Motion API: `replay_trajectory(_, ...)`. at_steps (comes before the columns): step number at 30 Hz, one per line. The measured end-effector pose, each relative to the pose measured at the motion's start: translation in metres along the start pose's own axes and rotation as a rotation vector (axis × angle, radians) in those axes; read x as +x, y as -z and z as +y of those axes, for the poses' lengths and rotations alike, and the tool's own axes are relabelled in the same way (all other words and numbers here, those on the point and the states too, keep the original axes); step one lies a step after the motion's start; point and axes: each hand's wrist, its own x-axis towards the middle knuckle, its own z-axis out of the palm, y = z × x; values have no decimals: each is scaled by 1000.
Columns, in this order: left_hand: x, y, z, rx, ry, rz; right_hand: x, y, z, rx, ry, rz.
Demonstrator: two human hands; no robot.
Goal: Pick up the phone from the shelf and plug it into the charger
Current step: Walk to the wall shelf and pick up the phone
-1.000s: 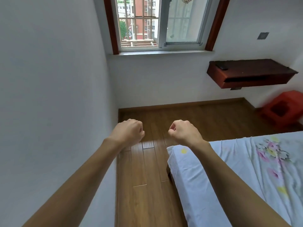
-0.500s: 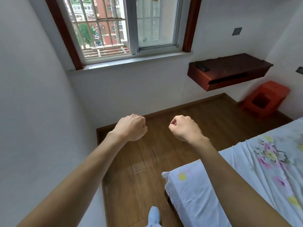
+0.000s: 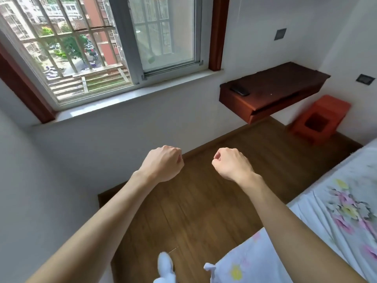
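A dark phone [image 3: 240,90] lies flat near the left end of a dark red wall-mounted shelf [image 3: 285,86] at the upper right. My left hand [image 3: 163,163] and my right hand [image 3: 231,165] are held out in front of me as empty fists over the wooden floor, well short of the shelf. No charger or cable shows. A dark wall plate [image 3: 365,79] sits on the wall right of the shelf, and another wall plate [image 3: 280,34] above it.
A bed with a white flowered sheet [image 3: 334,217] fills the lower right. An orange plastic stool [image 3: 324,117] stands under the shelf's right end. A barred window [image 3: 98,43] with a pale sill is on the far wall. My white-socked foot [image 3: 165,266] is on the floor.
The view has moved forward and turned left; the window, shelf and stool are larger and nearer. Both fists stay shut and level. My foot has come into view at the bottom.
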Motion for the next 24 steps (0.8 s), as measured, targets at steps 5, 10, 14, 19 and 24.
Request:
replay_trajectory(5, 109, -22, -14, -12, -131, -62, 85, 8, 13, 5, -103, 38)
replay_trajectory(10, 221, -29, -23, 26, -273, -126, 162, 33, 22, 12, -237, 79)
replay_trajectory(14, 303, -26, -7, 23, -431, -148, 201, 57, 39, 8, -306, 127)
replay_trajectory(19, 379, -36, 42, -40, -597, -206, 240, 82, 76, -1, -432, 164)
replay_trajectory(24, 444, -57, 92, -51, -684, -223, 289, 100, 127, 22, -491, 183)
